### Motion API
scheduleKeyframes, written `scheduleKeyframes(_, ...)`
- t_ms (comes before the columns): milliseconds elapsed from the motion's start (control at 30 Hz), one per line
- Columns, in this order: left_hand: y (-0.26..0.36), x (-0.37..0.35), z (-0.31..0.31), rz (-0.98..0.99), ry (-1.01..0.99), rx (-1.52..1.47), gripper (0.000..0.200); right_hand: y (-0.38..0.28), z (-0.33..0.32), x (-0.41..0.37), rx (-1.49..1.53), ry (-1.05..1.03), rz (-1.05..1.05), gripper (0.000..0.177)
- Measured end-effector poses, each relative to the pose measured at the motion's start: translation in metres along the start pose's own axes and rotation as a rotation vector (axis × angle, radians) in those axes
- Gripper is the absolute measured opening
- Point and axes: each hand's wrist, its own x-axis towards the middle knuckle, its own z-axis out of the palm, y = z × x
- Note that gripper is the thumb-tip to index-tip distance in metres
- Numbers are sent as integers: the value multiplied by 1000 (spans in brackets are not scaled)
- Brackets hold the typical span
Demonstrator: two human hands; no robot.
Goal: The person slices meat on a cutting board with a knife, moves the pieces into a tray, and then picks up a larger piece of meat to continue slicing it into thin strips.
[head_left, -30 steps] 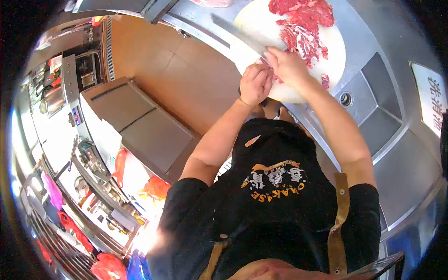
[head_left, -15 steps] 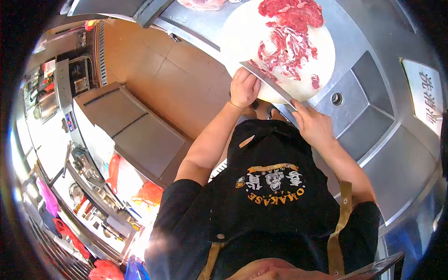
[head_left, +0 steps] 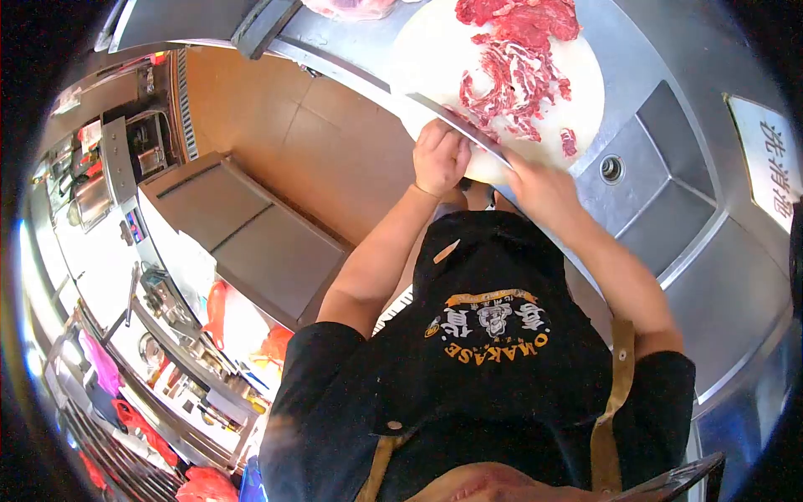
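My right hand (head_left: 539, 191) is closed round the handle of a knife, whose long blade (head_left: 458, 121) slants across the near edge of a round white cutting board (head_left: 428, 54). Close against the near side of the blade, my left hand (head_left: 441, 159) has its fingers curled down at the board's edge; what lies under the fingertips is hidden. Just beyond the blade are thin slices of red, white-streaked meat (head_left: 512, 84). A larger piece of red meat (head_left: 539, 21) lies at the far side of the board. One small slice (head_left: 569, 142) sits apart at the right.
The board rests on a steel counter (head_left: 623, 50) beside a sink with a drain (head_left: 611, 169). More pale pink meat (head_left: 351, 7) lies at the far left. A white sign (head_left: 765, 155) stands at the right. Steel cabinets (head_left: 268, 251) are behind to the left.
The knife and my right hand have slid leftward and slightly away, so the blade's tip reaches farther past my left hand. My left hand stays nearly in place. The view has shifted slightly.
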Motion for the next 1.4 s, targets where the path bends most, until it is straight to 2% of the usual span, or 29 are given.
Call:
scheduleKeyframes(33, -2, -2, 1, 4, -5, 0, 17, 0, 10, 29, 42, 76, -77, 32)
scheduleKeyframes(100, -4, 0, 0, 2, -22, 13, 17, -5, 17, 81, -67, -42, -27, 29)
scheduleKeyframes(133, -1, -2, -2, -1, -37, 13, 17, 2, 13, 98, 124, -33, -23, 31)
scheduleKeyframes(200, 0, 1, -2, 8, -12, -1, 18, -8, -15, 105, -74, 40, -22, 34)
scheduleKeyframes(300, -2, -8, -2, -4, -9, 6, 17, -16, -43, 89, 20, 119, 153, 35)
scheduleKeyframes(400, -5, -8, 0, 11, -9, 13, 18, -5, -28, 36, -5, 161, -21, 35)
scheduleKeyframes(467, -6, -9, 1, 17, -18, 10, 19, -6, -22, -1, -20, 106, -92, 38)
scheduleKeyframes(567, -13, -15, 4, -4, -67, 62, 24, -10, -30, -44, -94, -57, 35, 40)
scheduleKeyframes(667, -12, -11, 5, 26, -36, 60, 28, -5, -28, -50, -147, -82, 54, 39)
scheduleKeyframes(833, -4, -6, -2, -27, -79, 67, 27, -15, -10, -2, -158, -135, 60, 40)
scheduleKeyframes(967, -5, -5, 1, 9, -71, 93, 28, 1, -19, -48, -153, -65, 70, 41)
scheduleKeyframes(1067, -1, -2, 1, 1, -29, 60, 26, 1, -29, -46, -199, -206, 157, 41)
scheduleKeyframes(1167, 1, 1, 0, -47, -63, 63, 23, 15, 15, 3, -125, -51, 31, 38)
scheduleKeyframes(1267, -8, 4, 5, -18, -73, 99, 20, 0, 12, 44, -101, 58, -60, 34)
scheduleKeyframes(1400, -10, 5, 6, -26, -49, 133, 21, -4, 0, 48, -137, -87, -48, 37)
